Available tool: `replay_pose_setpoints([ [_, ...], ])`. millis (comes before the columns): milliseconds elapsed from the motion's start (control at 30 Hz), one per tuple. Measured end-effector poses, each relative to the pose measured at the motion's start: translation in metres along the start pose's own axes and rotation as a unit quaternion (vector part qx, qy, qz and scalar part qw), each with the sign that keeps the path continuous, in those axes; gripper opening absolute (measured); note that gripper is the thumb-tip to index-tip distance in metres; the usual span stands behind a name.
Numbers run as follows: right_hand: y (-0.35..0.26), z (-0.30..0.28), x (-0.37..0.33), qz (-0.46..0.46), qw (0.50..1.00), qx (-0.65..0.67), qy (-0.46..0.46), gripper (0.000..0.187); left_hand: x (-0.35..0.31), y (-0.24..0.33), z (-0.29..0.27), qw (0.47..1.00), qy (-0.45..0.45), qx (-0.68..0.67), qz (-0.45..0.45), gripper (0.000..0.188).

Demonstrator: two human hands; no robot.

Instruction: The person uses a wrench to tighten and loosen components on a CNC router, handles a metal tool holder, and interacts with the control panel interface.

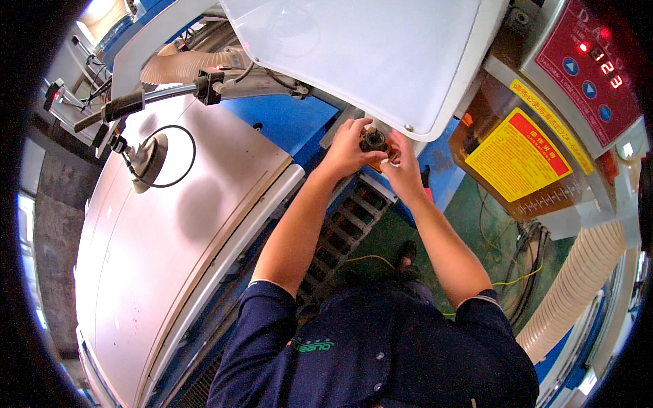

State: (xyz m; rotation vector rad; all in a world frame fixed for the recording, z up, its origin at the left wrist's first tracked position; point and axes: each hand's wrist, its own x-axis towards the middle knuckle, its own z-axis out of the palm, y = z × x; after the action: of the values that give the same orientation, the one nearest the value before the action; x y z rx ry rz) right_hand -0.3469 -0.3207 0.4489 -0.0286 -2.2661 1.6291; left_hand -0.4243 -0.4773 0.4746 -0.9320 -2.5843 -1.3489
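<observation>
Head view — left hand (347, 151) and right hand (403, 171) both grip a dark round fitting (373, 141) at 12 o'clock, under white hood (367, 54) — steel table (177, 224) at 9.

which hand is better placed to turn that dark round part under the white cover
Left, probably: the left hand already wraps its fingers over the dark round part, while the right hand only touches its side from below.

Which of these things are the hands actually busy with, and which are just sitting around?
In hand:
left hand
right hand
dark round machine part held between them, under the white hood

Lying about:
corded round tool on the grey table
ribbed hose
red control panel
</observation>
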Motion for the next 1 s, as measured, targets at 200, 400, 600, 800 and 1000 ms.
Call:
replay_pose_setpoints([
  [200,0.003,-0.005,0.0,0.038,0.998,0.034,-0.034,0.067,-0.003,-0.014,-0.005,0.977,-0.059,-0.198,-0.052,0.065],
  [400,-0.001,-0.007,0.002,-0.001,0.998,0.045,-0.042,0.071,0.002,-0.017,0.01,0.998,-0.001,-0.06,-0.019,0.075],
  [600,-0.006,-0.012,0.004,0.009,0.998,0.052,-0.043,0.072,-0.001,-0.014,0.007,0.977,-0.045,-0.199,-0.061,0.074],
  [800,-0.005,-0.007,0.014,-0.034,0.999,-0.029,0.004,0.042,-0.008,-0.021,0.013,0.964,-0.024,-0.249,-0.088,0.068],
  [1000,-0.028,0.006,0.023,0.015,0.993,-0.112,0.013,0.026,-0.013,-0.031,0.024,0.96,-0.035,-0.27,-0.06,0.073],
])
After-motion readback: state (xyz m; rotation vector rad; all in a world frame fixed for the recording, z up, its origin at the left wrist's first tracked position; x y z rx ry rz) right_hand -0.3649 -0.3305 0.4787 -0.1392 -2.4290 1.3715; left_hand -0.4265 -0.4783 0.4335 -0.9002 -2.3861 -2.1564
